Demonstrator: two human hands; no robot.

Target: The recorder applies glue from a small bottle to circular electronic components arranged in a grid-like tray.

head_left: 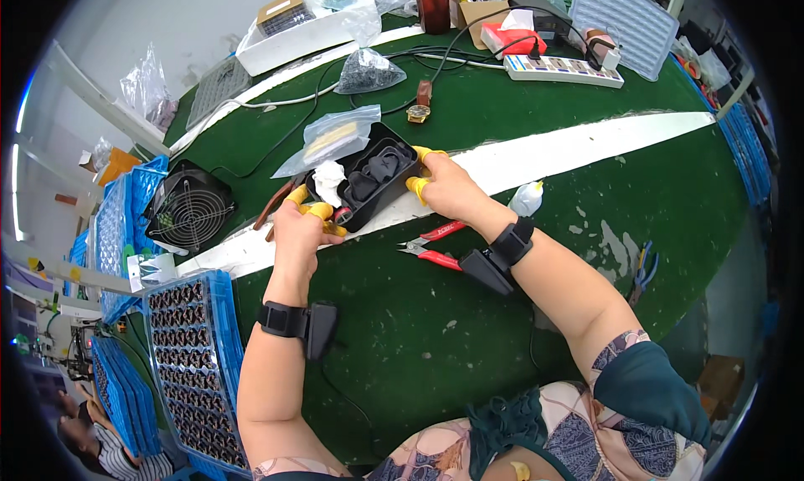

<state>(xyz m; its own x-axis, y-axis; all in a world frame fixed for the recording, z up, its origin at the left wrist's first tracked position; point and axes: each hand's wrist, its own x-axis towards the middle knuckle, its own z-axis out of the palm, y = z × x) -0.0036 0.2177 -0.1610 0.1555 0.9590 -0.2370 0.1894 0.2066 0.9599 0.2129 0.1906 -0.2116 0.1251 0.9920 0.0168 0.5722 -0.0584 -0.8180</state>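
Note:
A black open-topped box [400,195] sits between my hands near the middle of the table. Inside are dark finger-cot-like pieces [373,175], which I cannot identify surely, and a crumpled white tissue [328,183]. Yellow finger cots cover several fingertips on both hands. My left hand [300,230] is closed on the box's near left end, its fingertips partly hidden. At the right end, my right hand [452,188] grips the wall between thumb and fingers. A clear bag with tan contents [333,138] lies against the box's far side. Brown strap-like pieces [275,205] lie beside my left hand.
Red-handled nippers [435,260] lie below my right wrist, with a white bottle [527,198] nearby. Blue-handled pliers [643,272] are farther right. A black fan [193,206] and a stacked parts tray [188,355] stand left. A watch [419,111], cables and a power strip [563,71] lie beyond.

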